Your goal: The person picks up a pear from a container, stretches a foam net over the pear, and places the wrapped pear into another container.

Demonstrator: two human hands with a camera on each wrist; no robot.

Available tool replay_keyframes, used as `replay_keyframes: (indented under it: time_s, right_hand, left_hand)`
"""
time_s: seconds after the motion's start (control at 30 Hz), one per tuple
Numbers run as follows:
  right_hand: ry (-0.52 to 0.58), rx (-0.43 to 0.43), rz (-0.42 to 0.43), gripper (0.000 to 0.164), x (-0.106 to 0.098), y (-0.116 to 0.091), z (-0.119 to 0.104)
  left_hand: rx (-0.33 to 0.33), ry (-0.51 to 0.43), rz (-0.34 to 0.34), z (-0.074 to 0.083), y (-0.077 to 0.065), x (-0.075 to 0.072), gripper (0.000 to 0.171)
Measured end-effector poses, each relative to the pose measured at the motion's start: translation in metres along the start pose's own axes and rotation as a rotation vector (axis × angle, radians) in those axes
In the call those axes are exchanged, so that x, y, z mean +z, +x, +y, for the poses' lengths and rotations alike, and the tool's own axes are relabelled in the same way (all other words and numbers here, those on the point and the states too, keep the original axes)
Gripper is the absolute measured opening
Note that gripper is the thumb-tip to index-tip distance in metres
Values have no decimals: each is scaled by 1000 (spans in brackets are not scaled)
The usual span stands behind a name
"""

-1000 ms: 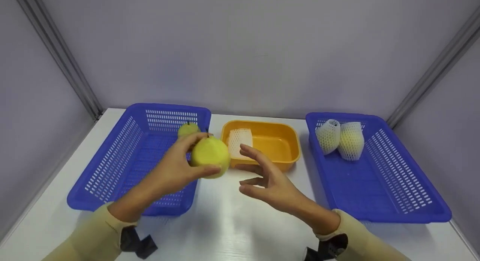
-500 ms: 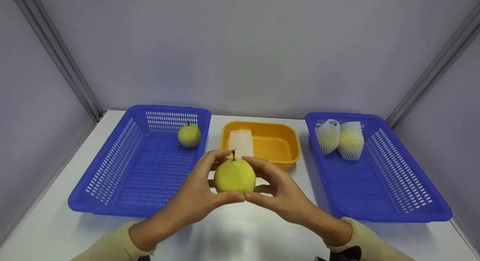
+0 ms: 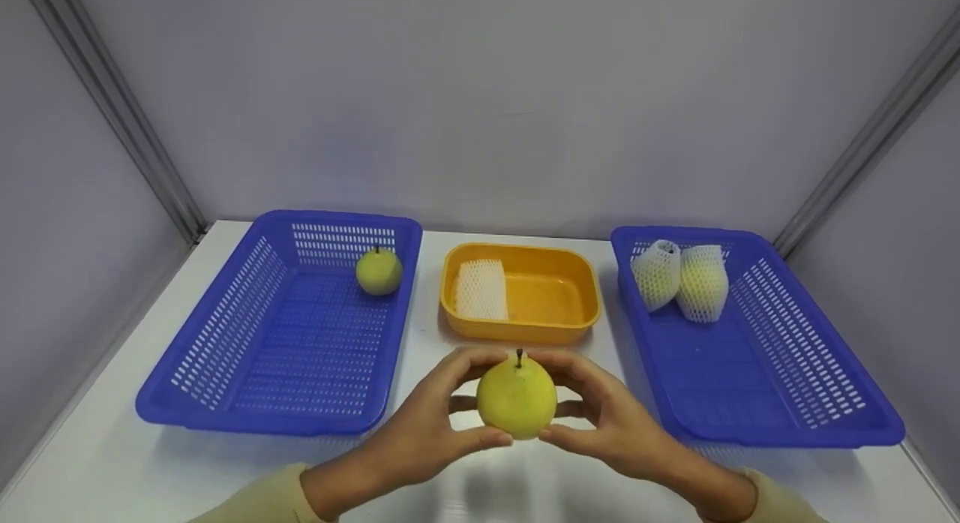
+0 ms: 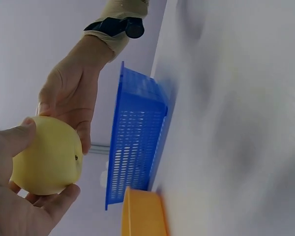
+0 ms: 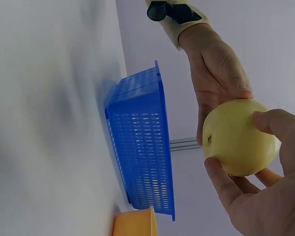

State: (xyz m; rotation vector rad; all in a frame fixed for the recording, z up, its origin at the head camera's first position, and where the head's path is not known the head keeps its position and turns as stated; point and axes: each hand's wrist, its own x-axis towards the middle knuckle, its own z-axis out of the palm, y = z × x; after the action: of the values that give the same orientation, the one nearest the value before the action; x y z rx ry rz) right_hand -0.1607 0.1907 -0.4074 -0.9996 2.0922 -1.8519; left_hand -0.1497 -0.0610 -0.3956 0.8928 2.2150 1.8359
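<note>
Two hands [image 3: 426, 427] [image 3: 624, 424] grip one pear [image 3: 517, 401]; two blue baskets [image 3: 315, 350] [image 3: 727, 392] hold one bare pear [image 3: 379, 272] and two netted fruits [image 3: 656, 277] [image 3: 703, 284]

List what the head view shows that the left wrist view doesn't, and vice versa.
Head only: the left blue basket with a bare pear in it, a white foam net inside the orange tub, and the stem of the held pear.

Left wrist only: the dark spot under that pear and a black strapped device on the right sleeve.

Both: the held pear between the left hand and right hand, the right blue basket and the tub.
</note>
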Motion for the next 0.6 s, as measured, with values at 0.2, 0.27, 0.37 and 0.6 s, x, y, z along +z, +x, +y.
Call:
replay_keyframes:
  time_s: [0.2, 0.27, 0.37, 0.6]
  right_hand:
    - [-113, 59, 1, 65, -5, -16, 15]
    - [-155, 67, -3, 67, -6, -21, 22]
    - [-201, 83, -18, 72, -5, -27, 34]
    - [-255, 149, -37, 72, -1, -35, 60]
  left_hand:
    - [-41, 12, -5, -25, -1, 17, 69]
    - [-66, 20, -12, -33, -2, 22, 68]
    - [-97, 40, -26, -45, -3, 29, 68]
    - [-170, 44, -58, -70, -5, 40, 67]
